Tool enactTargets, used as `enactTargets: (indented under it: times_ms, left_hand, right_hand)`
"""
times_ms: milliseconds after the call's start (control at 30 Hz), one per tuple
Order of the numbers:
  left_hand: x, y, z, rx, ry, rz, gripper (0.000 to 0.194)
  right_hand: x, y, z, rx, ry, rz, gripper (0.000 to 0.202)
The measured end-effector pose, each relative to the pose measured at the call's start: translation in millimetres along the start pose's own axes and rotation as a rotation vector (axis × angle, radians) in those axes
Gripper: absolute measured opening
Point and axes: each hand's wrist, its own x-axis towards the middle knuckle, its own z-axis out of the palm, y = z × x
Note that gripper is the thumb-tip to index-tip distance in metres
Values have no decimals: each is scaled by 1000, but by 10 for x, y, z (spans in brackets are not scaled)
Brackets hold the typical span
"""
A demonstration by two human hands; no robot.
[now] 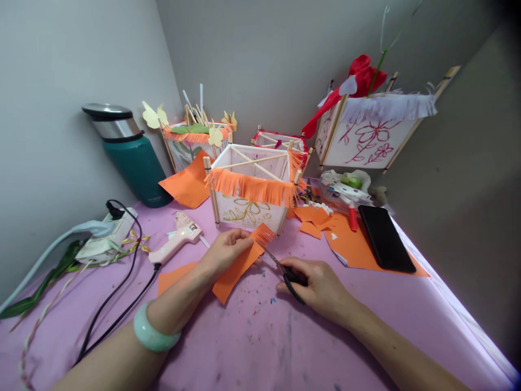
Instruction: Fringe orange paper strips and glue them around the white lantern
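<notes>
The left hand (226, 250) pinches an orange paper strip (240, 264) between thumb and fingers, closed on its upper edge near the far end. The strip is long and narrow; its long axis runs on a diagonal from the near left, low over the purple tabletop (252, 336), up toward the far right, where its end is already cut into a short fringe that points away from the person, toward the lantern. The right hand (315, 285) is curled around the black handles of a pair of scissors (285, 269), fingers closed through and about the loops. The scissors' long axis also lies on a diagonal, from the hand at the near right up to the far left, the blade tips pointing at the fringed end of the strip and meeting it just below the fringe; how far the blades are parted cannot be told. A pale green bangle (152, 331) sits on the left wrist. Just beyond the hands stands a white paper lantern (250, 190) on wooden sticks, trimmed with orange fringe. To the left lies a pink glue gun (177, 241) with its black cord, and to the right a black phone (385, 239) rests on orange paper sheets (358, 247).
</notes>
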Motion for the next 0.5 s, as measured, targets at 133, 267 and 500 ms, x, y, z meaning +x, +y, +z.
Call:
enactTargets:
  times_ms: [133,267,500]
  left_hand:
    - [-5,-9,-2,11,-16,5,21]
    - [-10,-10,0,21,-16,9,21]
    - [-29,26,17,26,-6,1,20]
  right_hand:
    - [-8,-13,-6,-2,-5,0,21]
    - [-17,-17,-12,1,-6,5,20]
    - [-17,-17,-14,3,-1,6,21]
